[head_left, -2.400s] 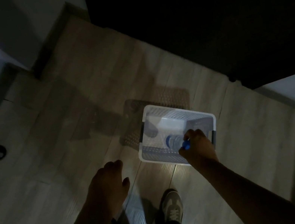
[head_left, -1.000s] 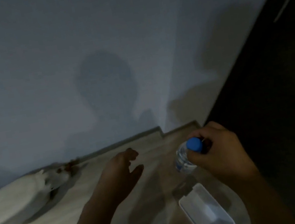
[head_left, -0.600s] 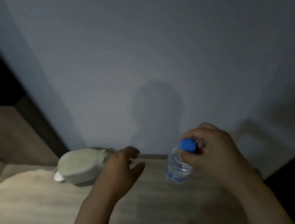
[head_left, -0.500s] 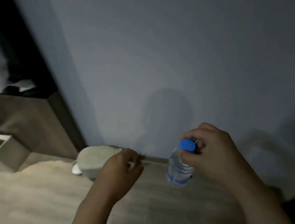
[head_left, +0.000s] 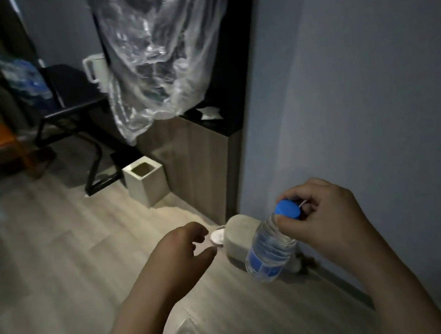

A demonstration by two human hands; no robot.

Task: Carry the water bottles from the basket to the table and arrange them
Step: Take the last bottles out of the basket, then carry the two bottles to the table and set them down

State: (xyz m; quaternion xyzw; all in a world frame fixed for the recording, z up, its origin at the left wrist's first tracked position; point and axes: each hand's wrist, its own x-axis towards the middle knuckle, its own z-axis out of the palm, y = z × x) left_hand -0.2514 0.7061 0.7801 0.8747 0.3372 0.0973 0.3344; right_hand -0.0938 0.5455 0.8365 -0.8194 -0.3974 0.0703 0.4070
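Under right hand (head_left: pixel 324 219): clear, blue-capped water bottle (head_left: pixel 270 249).

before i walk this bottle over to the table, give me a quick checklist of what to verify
1. Grip on the water bottle: ok, the right hand pinches it at the blue cap, and the bottle hangs tilted.
2. Cap on: ok, it sits on the neck.
3. Left hand free: ok, it is loosely curled and holds nothing.
4. Way across the floor to the black table: probably ok, since the white bin stands off to the side.
5. Room on the table top: cannot tell, because it is too dark and partly behind the plastic sheet.
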